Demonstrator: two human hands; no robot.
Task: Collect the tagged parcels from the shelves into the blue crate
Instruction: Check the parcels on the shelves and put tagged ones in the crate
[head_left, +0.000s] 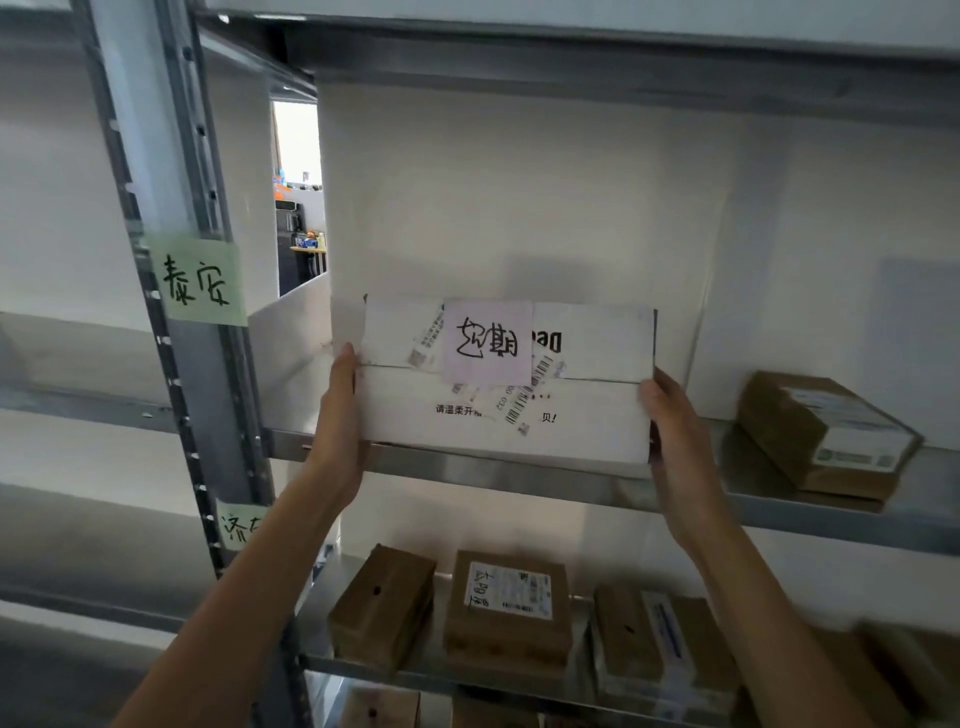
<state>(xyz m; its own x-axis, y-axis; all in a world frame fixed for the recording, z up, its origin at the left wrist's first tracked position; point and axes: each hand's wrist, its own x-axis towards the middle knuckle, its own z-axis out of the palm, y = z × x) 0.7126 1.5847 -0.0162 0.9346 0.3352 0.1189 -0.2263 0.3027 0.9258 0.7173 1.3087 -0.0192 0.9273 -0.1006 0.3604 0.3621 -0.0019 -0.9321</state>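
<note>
A flat white parcel (587, 415) with a pale pink handwritten tag (487, 343) stands tilted over the front of the upper metal shelf (519, 475). My left hand (340, 415) holds its left edge, and my right hand (675, 431) holds its right edge. On both hands most fingers are hidden behind the box. The blue crate is not in view.
A brown parcel (826, 434) lies on the same shelf at the right. Several brown parcels (506, 608) sit on the lower shelf. A grey upright post (208, 364) with green labels (200, 278) stands at the left.
</note>
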